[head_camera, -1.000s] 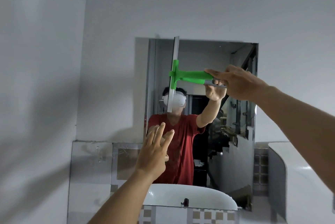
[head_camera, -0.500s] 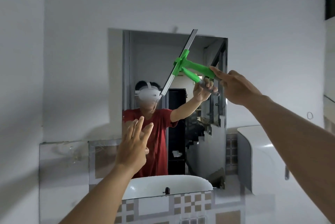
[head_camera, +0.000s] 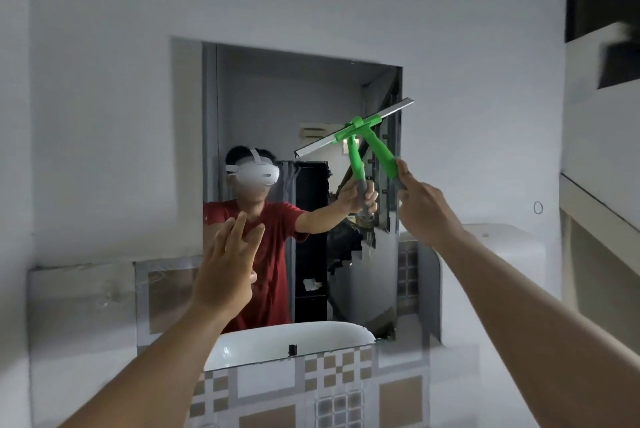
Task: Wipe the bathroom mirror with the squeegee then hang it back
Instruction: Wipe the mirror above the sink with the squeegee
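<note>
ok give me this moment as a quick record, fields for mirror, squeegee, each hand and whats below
mirror: on the white wall, reflecting the person and the squeegee
squeegee: green handle, blade tilted, right end higher, at the mirror's upper right
right hand: grip closed on the handle's grey end
left hand: raised before the mirror, fingers spread, holding nothing
sink: white, below the mirror
tiles: patterned, below the sink's rim

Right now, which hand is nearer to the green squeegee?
Right. The right hand grips the squeegee by its handle at the mirror's right side; the left hand is raised, open and empty, lower and further left.
</note>
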{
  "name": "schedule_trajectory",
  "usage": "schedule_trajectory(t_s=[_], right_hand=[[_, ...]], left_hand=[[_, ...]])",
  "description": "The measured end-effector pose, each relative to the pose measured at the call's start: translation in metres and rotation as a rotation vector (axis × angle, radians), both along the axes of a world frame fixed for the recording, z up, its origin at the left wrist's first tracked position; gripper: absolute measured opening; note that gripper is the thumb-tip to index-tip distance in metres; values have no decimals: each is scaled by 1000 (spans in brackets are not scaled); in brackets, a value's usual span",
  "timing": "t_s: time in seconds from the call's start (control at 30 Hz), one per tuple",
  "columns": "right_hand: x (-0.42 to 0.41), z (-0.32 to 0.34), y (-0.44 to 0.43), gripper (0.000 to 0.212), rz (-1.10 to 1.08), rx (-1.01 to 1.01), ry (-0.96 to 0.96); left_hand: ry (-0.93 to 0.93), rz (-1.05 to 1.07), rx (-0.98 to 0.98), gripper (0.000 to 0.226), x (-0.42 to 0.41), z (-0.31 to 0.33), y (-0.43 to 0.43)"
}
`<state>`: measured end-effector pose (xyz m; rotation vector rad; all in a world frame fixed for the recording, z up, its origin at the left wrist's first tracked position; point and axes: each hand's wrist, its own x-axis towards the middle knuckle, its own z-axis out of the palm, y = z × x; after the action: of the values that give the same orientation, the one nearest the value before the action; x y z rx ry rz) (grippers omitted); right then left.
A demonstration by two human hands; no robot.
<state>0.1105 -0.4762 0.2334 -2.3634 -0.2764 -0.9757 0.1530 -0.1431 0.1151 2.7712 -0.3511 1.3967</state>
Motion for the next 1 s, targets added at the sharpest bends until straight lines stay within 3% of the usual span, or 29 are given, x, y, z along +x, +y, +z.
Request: schedule_trajectory(t_s=[0.5, 0.7, 0.87, 1.0], right_hand=[[-3, -78, 68, 91, 120, 186, 83], [-8, -94, 119, 93, 253, 423, 151], [-7, -100, 172, 91, 319, 568, 133], [-9, -106, 197, 83, 317, 450, 115]], left_hand=[[-52, 90, 129, 80, -3, -14, 12], [29, 43, 18, 82, -16, -35, 24], [93, 71, 42, 91, -16, -33, 30], [98, 64, 40, 90, -15, -35, 31]])
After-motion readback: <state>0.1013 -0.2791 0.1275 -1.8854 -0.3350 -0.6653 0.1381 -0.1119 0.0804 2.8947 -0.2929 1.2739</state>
